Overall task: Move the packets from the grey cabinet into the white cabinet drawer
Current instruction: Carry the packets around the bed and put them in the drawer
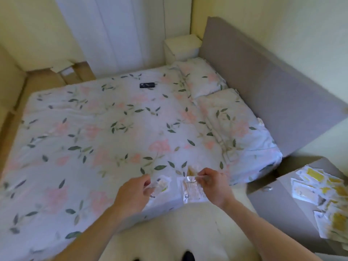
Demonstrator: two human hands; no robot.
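Observation:
Several yellow-and-white packets [327,196] lie spread on top of the grey cabinet [282,196] at the lower right. My right hand [212,183] pinches a clear packet [192,191] by its top edge, and it hangs over the near corner of the bed. My left hand [135,193] pinches another small packet [162,185] just to its left. Both hands hover over the bed's near edge, about a hand's width apart. A white cabinet [180,47] stands at the far side beyond the pillows; no drawer front of it shows.
A bed with floral bedding [105,132] fills the middle, with two pillows [233,121] against a grey headboard [263,83]. A dark phone-like object [147,85] lies on the far part of the bed. White curtains [113,31] hang behind. Pale floor lies below me.

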